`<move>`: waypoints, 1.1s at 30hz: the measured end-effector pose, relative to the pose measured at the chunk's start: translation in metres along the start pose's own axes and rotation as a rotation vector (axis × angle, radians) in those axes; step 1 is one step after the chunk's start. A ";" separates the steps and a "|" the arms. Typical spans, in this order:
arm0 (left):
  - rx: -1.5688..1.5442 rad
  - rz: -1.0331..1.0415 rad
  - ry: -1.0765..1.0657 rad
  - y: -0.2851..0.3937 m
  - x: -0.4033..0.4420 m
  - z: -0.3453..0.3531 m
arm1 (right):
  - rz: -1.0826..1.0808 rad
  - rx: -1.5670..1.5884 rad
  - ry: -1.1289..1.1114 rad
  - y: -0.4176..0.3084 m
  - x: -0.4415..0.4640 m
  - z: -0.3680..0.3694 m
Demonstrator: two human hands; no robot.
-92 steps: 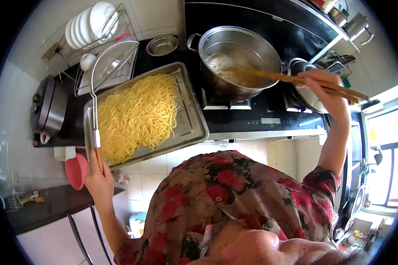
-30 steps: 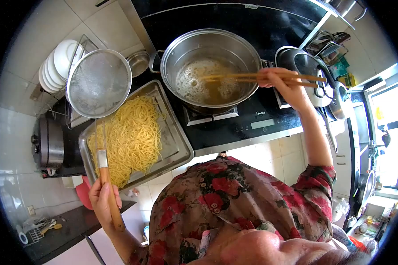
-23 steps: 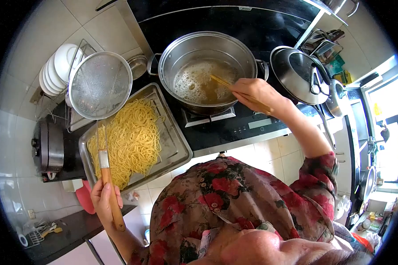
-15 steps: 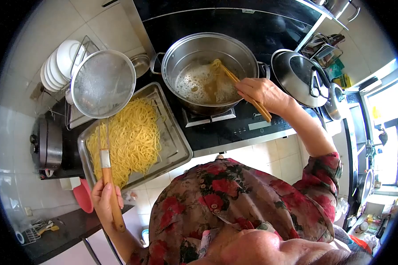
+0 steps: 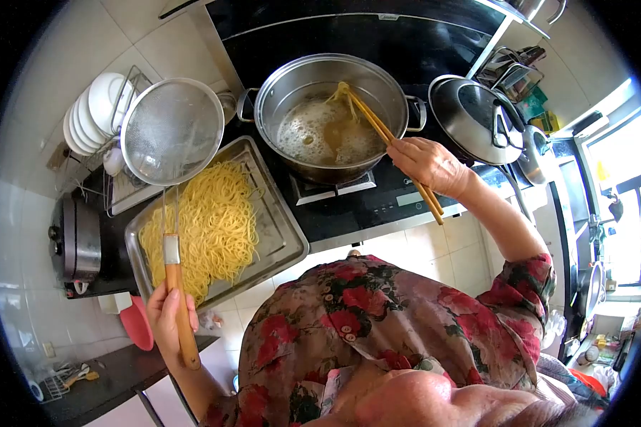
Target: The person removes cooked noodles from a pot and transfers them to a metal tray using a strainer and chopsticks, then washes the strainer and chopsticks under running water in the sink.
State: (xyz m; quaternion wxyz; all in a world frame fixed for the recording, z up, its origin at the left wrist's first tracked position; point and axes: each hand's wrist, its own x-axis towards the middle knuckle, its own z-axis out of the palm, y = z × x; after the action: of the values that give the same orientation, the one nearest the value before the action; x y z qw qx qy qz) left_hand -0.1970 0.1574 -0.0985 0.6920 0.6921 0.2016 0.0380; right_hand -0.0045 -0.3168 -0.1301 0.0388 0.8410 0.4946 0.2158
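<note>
My left hand (image 5: 169,320) is wrapped around the wooden handle of a round mesh strainer (image 5: 172,132), which hovers over the far left corner of a metal tray. Heaped yellow noodles (image 5: 210,228) cover much of that tray (image 5: 281,228). With my right hand (image 5: 429,166) I grip a pair of wooden chopsticks (image 5: 370,117). Their tips pinch a small bunch of noodles (image 5: 343,92), which hangs above the foamy, cloudy water in a large steel pot (image 5: 335,64). The pot sits on the stove.
Right of the pot stands a lidded pan (image 5: 473,121) on the black stove (image 5: 349,213). White plates (image 5: 110,103) fill a rack at the left, with a dark rice-cooker-like pot (image 5: 78,238) below. A pink basin (image 5: 137,324) is by the tray's near left corner.
The chopsticks have risen, lifting the bunch of noodles higher out of the water. My right hand has shifted slightly right and down. The strainer has moved a little right.
</note>
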 end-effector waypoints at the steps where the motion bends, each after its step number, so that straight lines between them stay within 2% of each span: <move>1: -0.021 -0.008 -0.025 0.000 0.000 -0.001 | 0.002 -0.002 0.002 -0.001 0.000 -0.001; 6: -0.055 -0.036 -0.123 0.012 0.000 -0.006 | 0.026 0.009 -0.020 -0.005 0.001 -0.007; 12: 0.054 -0.043 -0.244 0.052 0.004 0.018 | 0.024 -0.023 0.013 -0.011 -0.007 -0.004; 17: 0.258 -0.187 -0.446 0.102 0.027 0.065 | -0.008 -0.035 0.088 -0.011 -0.007 0.000; 21: 0.476 -0.170 -0.539 0.118 0.067 0.102 | -0.005 -0.032 0.076 -0.012 -0.009 0.001; 23: 0.622 -0.151 -0.600 0.123 0.081 0.125 | -0.003 -0.035 0.093 -0.013 -0.011 0.001; 27: 0.655 -0.136 -0.650 0.107 0.112 0.154 | -0.006 -0.073 0.138 -0.016 -0.017 -0.007; 30: 0.660 -0.275 -0.650 0.106 0.124 0.178 | 0.041 -0.030 0.081 -0.020 -0.024 -0.014; 33: 0.645 -0.291 -0.675 0.102 0.132 0.194 | 0.004 0.038 0.129 -0.024 -0.028 -0.018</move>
State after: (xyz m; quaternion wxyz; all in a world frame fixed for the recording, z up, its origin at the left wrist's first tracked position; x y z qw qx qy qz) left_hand 0.0113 0.0228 -0.0369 0.4671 0.8096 0.0620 -0.3500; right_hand -0.0431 -0.3313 -0.1301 -0.0095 0.8268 0.4985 0.2605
